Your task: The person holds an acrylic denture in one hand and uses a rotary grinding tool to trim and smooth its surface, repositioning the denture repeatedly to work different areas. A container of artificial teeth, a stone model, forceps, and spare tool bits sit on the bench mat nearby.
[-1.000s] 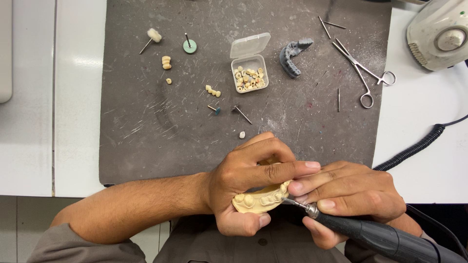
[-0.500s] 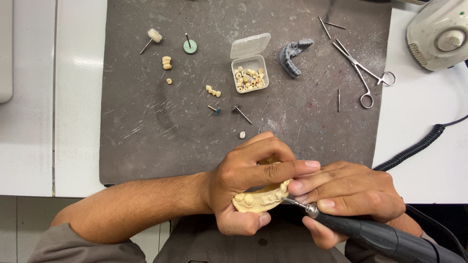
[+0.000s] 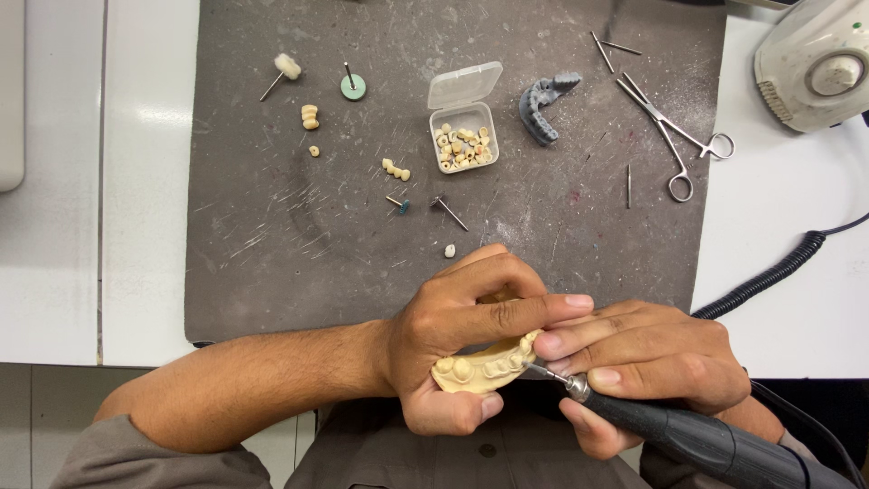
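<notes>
In the head view, the left hand (image 3: pixel 453 340) is closed around a cream-coloured dental cast (image 3: pixel 484 367), with the thumb under it and the fingers curled over its top. The cast is held in the air near the body, below the front edge of the grey mat (image 3: pixel 272 226), not on the surface. The right hand (image 3: pixel 647 362) grips a dark rotary handpiece (image 3: pixel 688 435) like a pen, and its thin bur touches the right end of the cast, just beside the teeth.

It seems the step in hand is trimming or smoothing the cast with the bur. I judge that the next move needs a steady left hand and light pressure, because the bur works very near the fingertips.

On the mat, well apart from the hands, lie a small open plastic box (image 3: pixel 463 131) with tooth pieces, a grey arch model (image 3: pixel 543 104), metal forceps (image 3: pixel 674 136), a green polishing disc (image 3: pixel 352 86) and some loose crowns.
</notes>
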